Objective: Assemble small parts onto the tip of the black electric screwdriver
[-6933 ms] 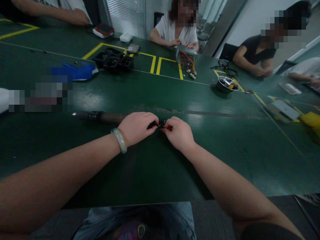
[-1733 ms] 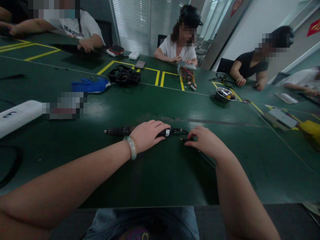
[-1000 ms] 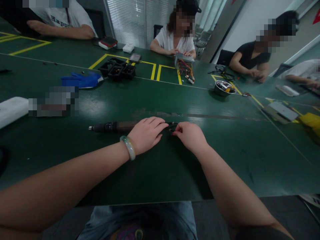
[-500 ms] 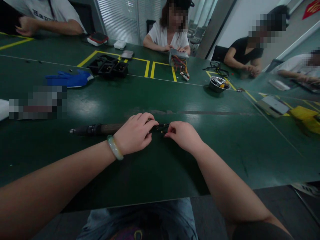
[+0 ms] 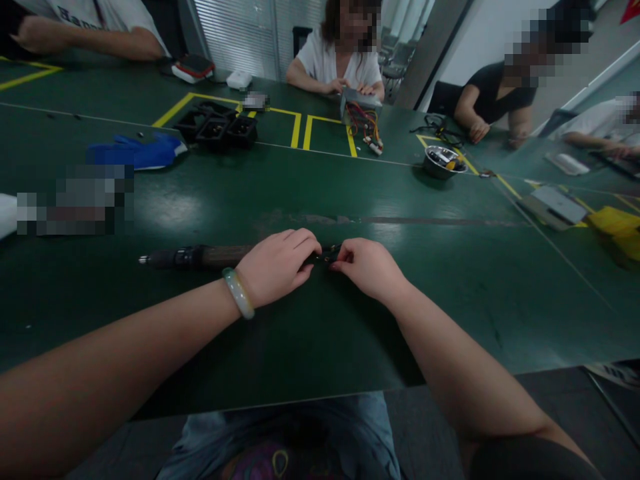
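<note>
A dark electric screwdriver (image 5: 200, 257) lies on the green table, its silver tip pointing left. My left hand (image 5: 280, 260), with a pale green bangle (image 5: 239, 293) at the wrist, rests over its right end. Those fingers are curled closed around something dark that they mostly hide. Between my hands show small dark parts (image 5: 329, 252) with gold-coloured spots, too small to name. My right hand (image 5: 367, 267) pinches the right side of these parts between thumb and forefinger.
Beyond lie a blue glove (image 5: 135, 153), black bins (image 5: 215, 127) and a metal bowl (image 5: 444, 162) of small parts. Farther back, a person handles a grey metal box (image 5: 361, 107) with coloured wires. A yellow item (image 5: 617, 230) lies right; the table edge (image 5: 280, 404) runs before me.
My left hand has slid a little to the right, closer to my right hand. Less of the small dark parts shows between them. The screwdriver has stayed in place.
</note>
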`<control>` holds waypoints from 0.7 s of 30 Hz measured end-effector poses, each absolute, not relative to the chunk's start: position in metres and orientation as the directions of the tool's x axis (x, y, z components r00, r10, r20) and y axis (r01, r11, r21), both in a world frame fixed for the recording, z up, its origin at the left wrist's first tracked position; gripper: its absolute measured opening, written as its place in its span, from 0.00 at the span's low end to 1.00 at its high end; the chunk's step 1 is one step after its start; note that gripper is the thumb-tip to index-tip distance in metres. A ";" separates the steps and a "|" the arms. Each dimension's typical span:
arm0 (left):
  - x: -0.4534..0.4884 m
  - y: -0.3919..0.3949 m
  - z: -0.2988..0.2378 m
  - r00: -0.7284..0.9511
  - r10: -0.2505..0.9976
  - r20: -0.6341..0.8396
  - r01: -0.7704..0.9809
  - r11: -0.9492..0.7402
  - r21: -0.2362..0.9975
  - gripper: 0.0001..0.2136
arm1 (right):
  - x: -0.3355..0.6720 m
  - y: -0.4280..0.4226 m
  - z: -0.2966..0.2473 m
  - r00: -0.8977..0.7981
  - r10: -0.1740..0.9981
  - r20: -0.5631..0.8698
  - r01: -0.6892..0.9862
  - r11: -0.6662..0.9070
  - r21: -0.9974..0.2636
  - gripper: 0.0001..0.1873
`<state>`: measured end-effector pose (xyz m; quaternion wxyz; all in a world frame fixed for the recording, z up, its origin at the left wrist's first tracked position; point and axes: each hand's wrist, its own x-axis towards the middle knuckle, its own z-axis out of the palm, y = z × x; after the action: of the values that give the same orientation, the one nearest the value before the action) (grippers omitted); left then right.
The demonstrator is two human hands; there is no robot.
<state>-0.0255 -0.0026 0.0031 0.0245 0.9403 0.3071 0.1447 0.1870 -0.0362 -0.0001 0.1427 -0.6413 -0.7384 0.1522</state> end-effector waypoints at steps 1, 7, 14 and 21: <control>-0.026 -0.001 0.002 0.767 0.588 0.256 0.570 -0.808 0.149 0.11 | 0.186 -0.036 -0.001 -0.137 0.990 0.033 0.903 0.139 -0.406 0.10; -0.026 0.003 0.000 0.767 0.584 0.266 0.553 -0.812 0.186 0.11 | 0.181 -0.037 -0.001 -0.224 0.962 0.154 0.907 0.264 -0.328 0.09; -0.026 0.003 0.000 0.767 0.580 0.273 0.546 -0.814 0.196 0.10 | 0.179 -0.036 -0.001 -0.278 0.939 0.200 0.905 0.326 -0.272 0.08; -0.027 0.003 0.000 0.772 0.581 0.259 0.543 -0.814 0.207 0.10 | 0.182 -0.037 0.003 -0.313 0.927 0.206 0.897 0.360 -0.256 0.07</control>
<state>-0.0273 0.0031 -0.0002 0.0602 0.9393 0.2991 0.1573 0.1817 -0.0370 0.0034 0.1599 -0.5637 -0.8090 0.0466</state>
